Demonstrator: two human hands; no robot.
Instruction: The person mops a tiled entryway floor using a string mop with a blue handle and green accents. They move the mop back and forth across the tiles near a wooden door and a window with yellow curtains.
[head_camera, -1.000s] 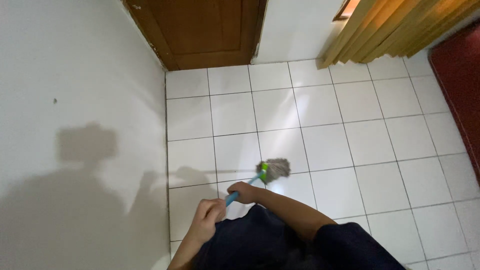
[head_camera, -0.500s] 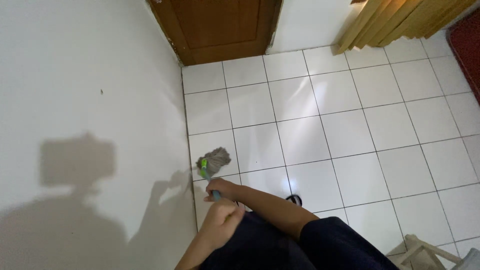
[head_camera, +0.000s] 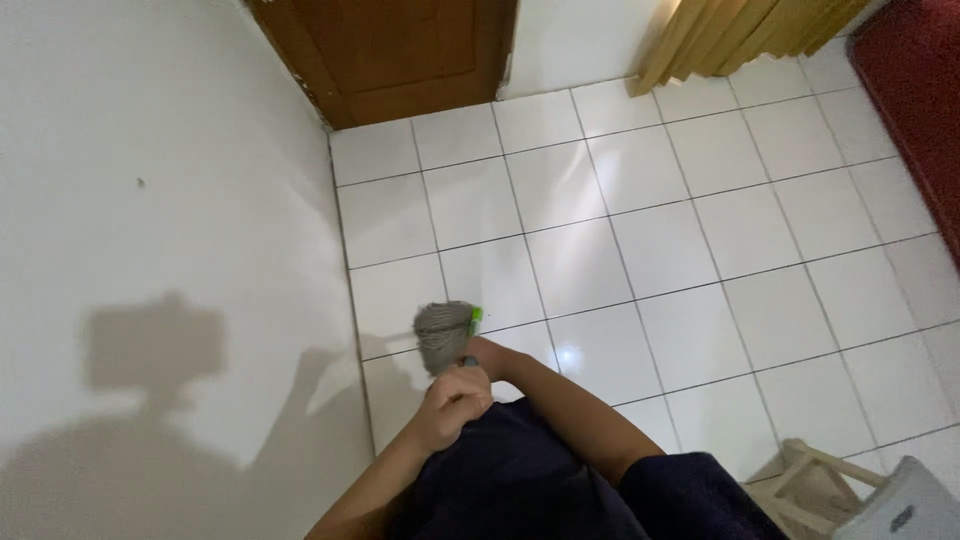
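The glossy white tiled floor (head_camera: 700, 230) meets a plain white wall (head_camera: 150, 200) and a brown wooden door (head_camera: 390, 50). A grey string mop with a green collar (head_camera: 445, 330) rests on the tiles near the wall. The left hand (head_camera: 455, 405) is clenched on its handle; the right hand (head_camera: 488, 352), mostly hidden, also seems to grasp it.

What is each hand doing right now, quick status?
Left hand: closed around the mop handle, nearer the body.
Right hand: closed on the handle lower down, just behind the grey mop head; its grip is partly hidden.
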